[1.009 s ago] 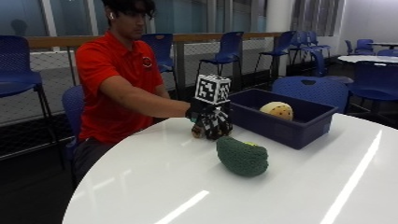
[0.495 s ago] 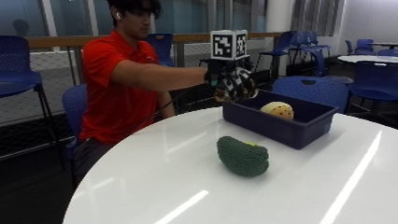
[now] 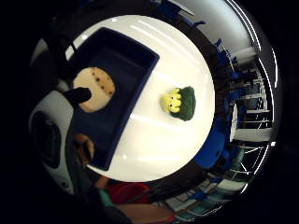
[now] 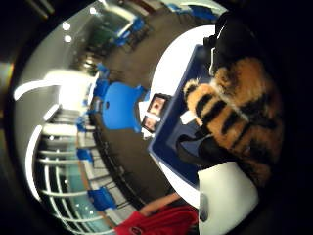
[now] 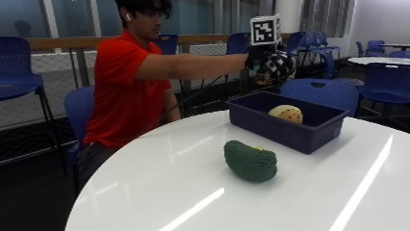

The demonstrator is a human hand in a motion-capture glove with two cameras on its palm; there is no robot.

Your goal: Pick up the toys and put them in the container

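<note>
right hand (image 5: 272, 65) raised above container (image 5: 259, 120); grips striped toy (image 4: 234, 117)

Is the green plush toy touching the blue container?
Apart. The outside view shows the green plush toy lying on the white table with bare tabletop between it and the blue container; the little-finger palm view agrees.
</note>
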